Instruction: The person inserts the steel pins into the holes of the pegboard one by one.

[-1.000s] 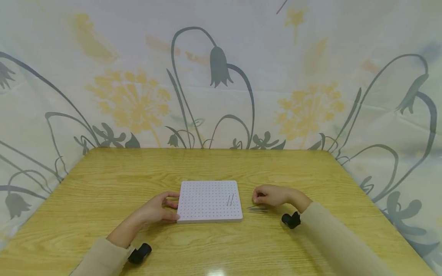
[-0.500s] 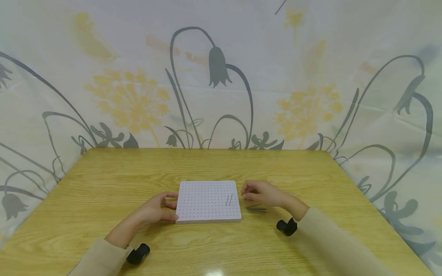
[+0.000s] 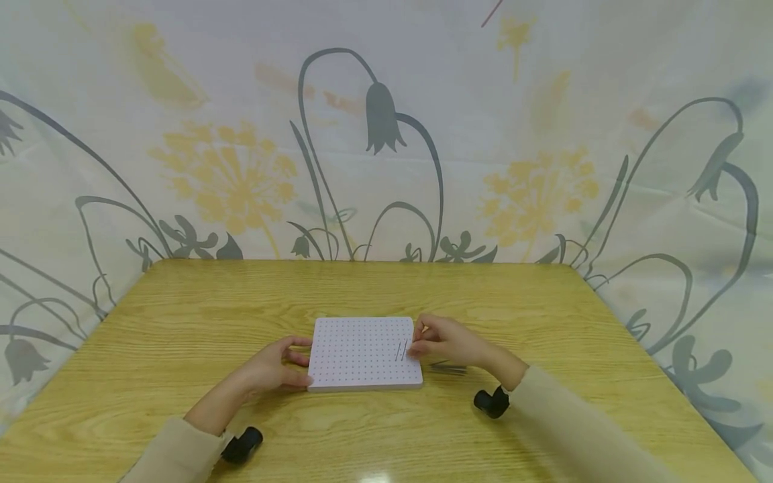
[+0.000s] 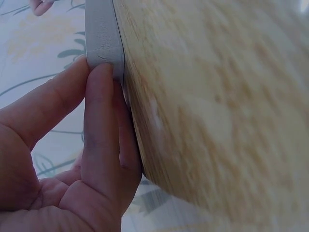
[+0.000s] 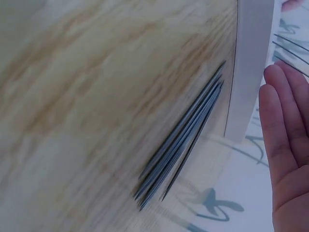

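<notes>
Loose rods [image 5: 181,140] lie right of the board [image 3: 356,352].

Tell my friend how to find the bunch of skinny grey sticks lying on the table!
On the wooden table, find the white board covered in dots. Just past its right edge lies the bunch of skinny grey sticks. Unlike the sticks on the board, these lie together on the wood.

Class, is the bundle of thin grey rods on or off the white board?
Off: the bundle lies on the table, beside the board.
</notes>
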Demonstrator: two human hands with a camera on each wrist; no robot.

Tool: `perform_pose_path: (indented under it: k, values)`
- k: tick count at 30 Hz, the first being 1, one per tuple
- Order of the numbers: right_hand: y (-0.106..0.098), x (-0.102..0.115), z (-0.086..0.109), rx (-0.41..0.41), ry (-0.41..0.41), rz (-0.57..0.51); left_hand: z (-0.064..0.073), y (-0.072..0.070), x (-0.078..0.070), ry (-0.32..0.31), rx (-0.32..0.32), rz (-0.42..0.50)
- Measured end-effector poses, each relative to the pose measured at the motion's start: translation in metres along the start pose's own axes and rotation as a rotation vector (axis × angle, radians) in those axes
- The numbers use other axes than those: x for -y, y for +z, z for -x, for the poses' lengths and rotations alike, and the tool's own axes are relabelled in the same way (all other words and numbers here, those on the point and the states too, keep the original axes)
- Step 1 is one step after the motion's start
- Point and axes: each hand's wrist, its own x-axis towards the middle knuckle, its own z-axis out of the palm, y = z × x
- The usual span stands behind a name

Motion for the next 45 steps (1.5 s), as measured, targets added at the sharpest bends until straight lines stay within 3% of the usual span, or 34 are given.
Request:
perform_pose_path:
  k: [15,25,36,45]
  values:
    - [0.0048,-0.0014,-0.0056,-0.003,-0.018,0.082,-0.0002,-0.0003,0.0013,0.011,0.013,-0.003]
    - [0.0065,-0.0015,-0.0087,-0.024,-0.035,0.204,-0.0007,-0.0010,0.0022,0.017,0.016,-0.009]
    - [0.0064,-0.0004,-0.0066,-0.007,0.004,0.165,-0.0009,-0.0003,0.0019,0.006,0.004,-0.013]
    - [0.0000,-0.0007,0.0000,-0.003,0.002,0.195,-0.0015,-0.0003,0.0016,0.007,0.001,-0.017]
